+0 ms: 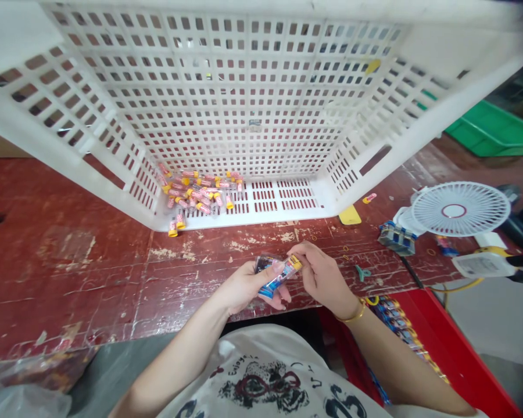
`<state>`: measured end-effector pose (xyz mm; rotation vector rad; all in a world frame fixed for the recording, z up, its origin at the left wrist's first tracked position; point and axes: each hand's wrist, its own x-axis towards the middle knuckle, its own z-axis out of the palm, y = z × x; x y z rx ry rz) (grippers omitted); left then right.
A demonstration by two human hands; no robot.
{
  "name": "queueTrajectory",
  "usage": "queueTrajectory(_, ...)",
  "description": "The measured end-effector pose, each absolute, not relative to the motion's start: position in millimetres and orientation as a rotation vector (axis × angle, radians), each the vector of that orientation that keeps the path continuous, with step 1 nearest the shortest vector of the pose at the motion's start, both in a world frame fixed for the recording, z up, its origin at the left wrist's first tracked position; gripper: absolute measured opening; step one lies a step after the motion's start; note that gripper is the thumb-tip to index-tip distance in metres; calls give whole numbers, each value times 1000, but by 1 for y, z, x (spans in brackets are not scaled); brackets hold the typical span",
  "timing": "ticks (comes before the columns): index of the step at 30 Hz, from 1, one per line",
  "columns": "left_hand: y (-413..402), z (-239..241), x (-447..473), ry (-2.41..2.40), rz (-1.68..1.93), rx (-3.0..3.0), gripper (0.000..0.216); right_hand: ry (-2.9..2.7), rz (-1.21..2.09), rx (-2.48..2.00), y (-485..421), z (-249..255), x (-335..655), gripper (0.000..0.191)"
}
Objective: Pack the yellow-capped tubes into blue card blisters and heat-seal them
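Observation:
My left hand (pixel 248 287) is closed around a small bundle of blue-wrapped tubes (pixel 270 277) over the near edge of the worn red table (pixel 91 273). My right hand (pixel 320 273) pinches the yellow-capped end of one tube (pixel 293 264) in that bundle. Both hands touch the bundle. A big white slotted crate (pixel 253 116) lies tipped on its side behind them, with a pile of several pink and yellow tubes (pixel 198 191) in its lower left corner. One tube (pixel 173 227) stands just outside the crate's rim.
A small white fan (pixel 459 209) sits at the right beside a white device with a yellow cable (pixel 483 264). A red bin (pixel 444 342) holding packed blue tubes stands below my right arm. A green tray (pixel 488 130) is far right. Rubber bands and a teal clip (pixel 361 271) lie nearby.

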<state>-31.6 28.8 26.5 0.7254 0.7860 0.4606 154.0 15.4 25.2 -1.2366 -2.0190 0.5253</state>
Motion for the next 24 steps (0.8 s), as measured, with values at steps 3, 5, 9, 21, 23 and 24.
queueTrajectory(3,31,28,-32,802,494,759,43,-1924,386,-1282,12,19,146,31)
queueTrajectory(5,31,29,-33,806,510,781,41,-1774,382,-1330,11,17,144,27)
queueTrajectory(9,30,27,-33,812,534,774,41,-1433,788,-1258,10,22,147,18)
queueTrajectory(21,25,26,-28,795,506,698,50,-1486,934,-1045,10,26,156,8)
queueTrajectory(23,25,25,-28,802,526,686,49,-1478,809,-1095,8,26,152,11)
queueTrajectory(24,24,24,-28,802,534,682,49,-1472,765,-1107,7,25,150,12)
